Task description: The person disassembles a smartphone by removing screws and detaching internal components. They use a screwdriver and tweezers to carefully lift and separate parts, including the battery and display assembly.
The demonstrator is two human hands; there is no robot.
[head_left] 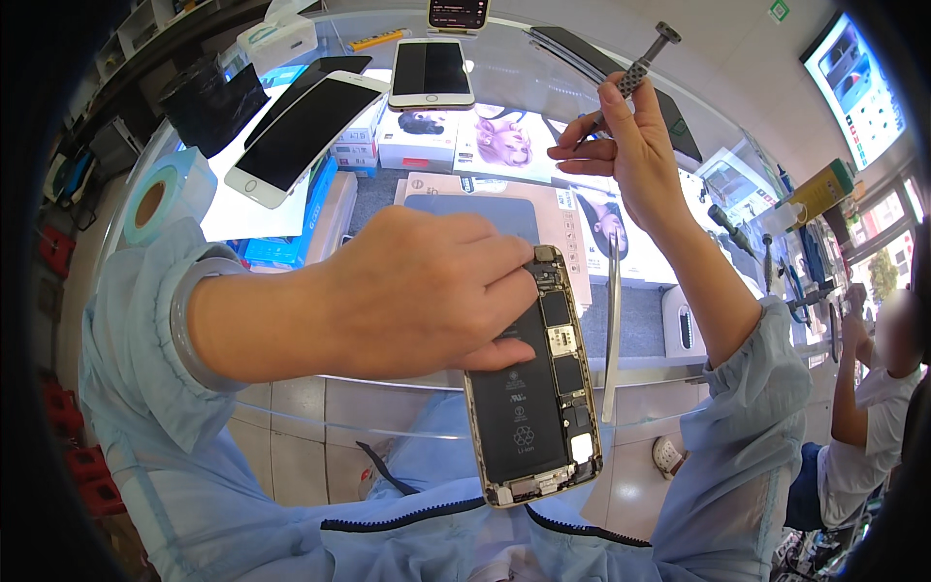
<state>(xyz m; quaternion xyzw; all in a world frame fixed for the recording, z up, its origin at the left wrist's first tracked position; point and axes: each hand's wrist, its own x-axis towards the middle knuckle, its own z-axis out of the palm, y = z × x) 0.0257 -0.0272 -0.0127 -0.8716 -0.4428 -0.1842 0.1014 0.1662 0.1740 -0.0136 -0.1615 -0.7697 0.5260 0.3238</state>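
My left hand (pixel 427 281) is closed around the upper part of an opened smartphone (pixel 587 427), above the counter's near edge. The phone's back housing shows a black battery (pixel 519 412) and, beside it, a strip of boards and metal shields. Part of its upper left side is hidden under my fingers. Up to the right, my right hand (pixel 628 145) grips a screwdriver (pixel 635 78) with a grey knurled handle; its flat cap points up, its shaft down between the fingers. Beside the phone, a slim silver tool (pixel 613 320) like tweezers lies at the counter's edge.
On the glass counter (pixel 524 60) lie a large white smartphone (pixel 308 136), a smaller one (pixel 433 73), and a yellow cutter-like tool (pixel 378 40). A tape roll (pixel 150 211) stands at left. Tools and a green-yellow bottle (pixel 826 192) are at right, near another person (pixel 868 427).
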